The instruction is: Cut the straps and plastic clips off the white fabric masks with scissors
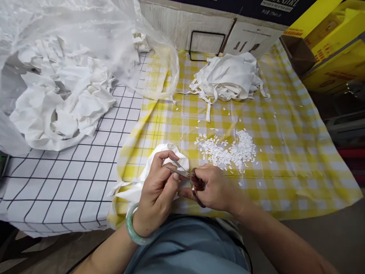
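Observation:
My right hand (215,186) has its fingers through the handles of a pair of scissors (182,173). The blades stand apart and point left, toward the fingers of my left hand (159,184). That hand is closed in a pinch on a piece of white fabric (164,150), which lies behind and below it and trails out to the left. The fabric's edge between the fingertips and the blades is too small to make out. To the right of the fabric, many tiny white clippings (228,150) lie heaped and scattered on the table.
A pile of white fabric pieces with straps (228,78) lies at the back. On the left, a clear plastic bag (114,57) holds more crumpled white fabric (65,95). Cardboard boxes (182,23) and a black wire frame (207,45) stand behind. A yellow checked cloth (285,152) covers the table.

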A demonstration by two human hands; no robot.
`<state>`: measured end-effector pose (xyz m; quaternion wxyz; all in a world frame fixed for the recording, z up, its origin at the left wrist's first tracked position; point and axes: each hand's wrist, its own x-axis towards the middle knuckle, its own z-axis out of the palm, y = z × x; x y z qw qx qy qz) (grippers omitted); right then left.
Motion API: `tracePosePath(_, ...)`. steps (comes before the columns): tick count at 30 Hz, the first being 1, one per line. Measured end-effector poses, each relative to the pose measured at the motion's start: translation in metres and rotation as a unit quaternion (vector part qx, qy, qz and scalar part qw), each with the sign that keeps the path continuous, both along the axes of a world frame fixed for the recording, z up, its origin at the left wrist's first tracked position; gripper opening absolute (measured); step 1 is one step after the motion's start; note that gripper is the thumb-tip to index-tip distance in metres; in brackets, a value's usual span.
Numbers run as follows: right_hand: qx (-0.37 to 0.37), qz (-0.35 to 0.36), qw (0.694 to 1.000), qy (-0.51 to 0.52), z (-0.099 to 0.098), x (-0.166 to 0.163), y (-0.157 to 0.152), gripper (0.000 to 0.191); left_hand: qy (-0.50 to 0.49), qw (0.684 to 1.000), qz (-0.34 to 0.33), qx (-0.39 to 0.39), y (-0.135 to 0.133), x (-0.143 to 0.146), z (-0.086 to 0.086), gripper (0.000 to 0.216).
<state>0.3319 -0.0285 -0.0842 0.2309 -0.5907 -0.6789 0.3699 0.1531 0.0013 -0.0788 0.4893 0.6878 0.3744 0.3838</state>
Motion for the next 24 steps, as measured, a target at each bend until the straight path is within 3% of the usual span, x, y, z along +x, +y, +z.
tracePosePath(4,-0.076,-0.063,0.995,-0.007,-0.002,0.017,-0.019,0.051,0.026,0.998,-0.055,0.005,0.005,0.02,-0.002,0.025)
tracePosePath(9,-0.11,-0.159,0.981,-0.021,-0.011,0.041,-0.042,0.053,0.018,0.993,-0.117,-0.027,0.009,0.048,-0.011,0.026)
tracePosePath(13,-0.118,-0.23,0.965,0.036,-0.007,0.057,-0.04,0.05,0.04,0.992,-0.101,-0.059,0.017,0.036,-0.004,0.031)
tracePosePath(15,-0.061,-0.198,0.976,0.064,-0.004,0.054,-0.027,0.045,0.085,0.994,-0.072,-0.014,0.021,0.01,-0.001,0.028)
tracePosePath(18,0.041,-0.077,0.994,0.07,-0.009,0.023,-0.002,0.048,0.23,0.969,-0.017,0.091,0.018,-0.04,-0.004,0.011)
tracePosePath(20,0.079,0.01,0.996,0.045,-0.016,-0.01,0.01,0.045,0.305,0.945,-0.016,0.119,0.01,-0.066,-0.011,0.033)
tracePosePath(22,0.091,0.07,0.993,0.023,-0.022,-0.04,0.018,0.029,0.307,0.945,-0.049,0.105,0.005,-0.079,-0.015,0.039)
tracePosePath(24,0.099,0.074,0.991,0.041,-0.019,-0.055,0.028,0.022,0.261,0.958,-0.074,0.095,0.011,-0.074,-0.01,0.031)
